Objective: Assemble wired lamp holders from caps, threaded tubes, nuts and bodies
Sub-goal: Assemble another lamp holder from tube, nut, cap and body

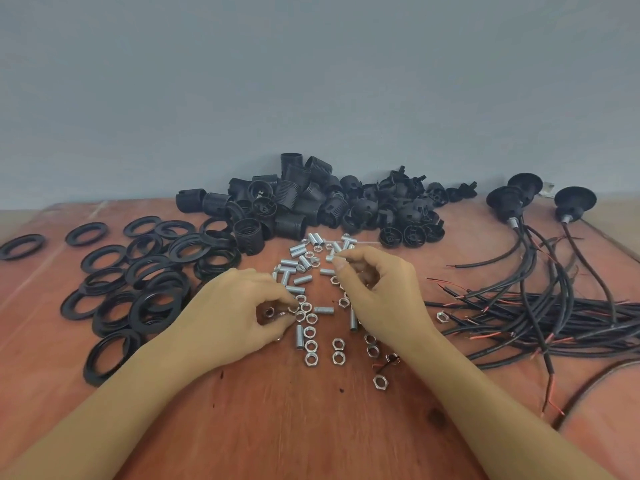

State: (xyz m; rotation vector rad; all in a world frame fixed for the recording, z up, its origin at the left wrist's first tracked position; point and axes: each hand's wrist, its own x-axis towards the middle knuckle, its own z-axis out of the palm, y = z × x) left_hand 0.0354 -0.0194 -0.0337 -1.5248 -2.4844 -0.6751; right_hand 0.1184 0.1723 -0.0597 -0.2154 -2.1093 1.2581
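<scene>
Head view, work surface: a reddish wooden table [311, 427] against a plain grey wall; parts are sorted by kind in arcs around the person, which I judge keeps each within reach.

Left hand [235, 313]: fingers curled down onto the loose nuts [310, 344] at table centre, thumb and forefinger pinched on one nut [269, 311]; I judge it is being picked for threading.

Right hand [375, 289]: thumb and forefinger closed on one threaded tube [331, 258], held raised above the scatter with its free end pointing left, likely ready to receive the nut.

Threaded tubes, loose [298, 252]: roughly twenty, lying between the hands and the black pile; exact count not possible, some overlap.

Nuts, count: about twenty visible, several hidden under the hands.

Bodies and caps [311, 202]: one heaped black pile at the wall, several dozen; cannot be counted or separated by type with certainty.

Rings [138, 289]: black flat rings, about twenty-five, spread at left.

Finished holders [509, 202]: three, standing at far right, apart from the raw parts.

Wires [554, 306]: a loose black bundle at right, bare ends toward centre; number not countable.

Stage, judged: early in one unit, nut to tube.
</scene>
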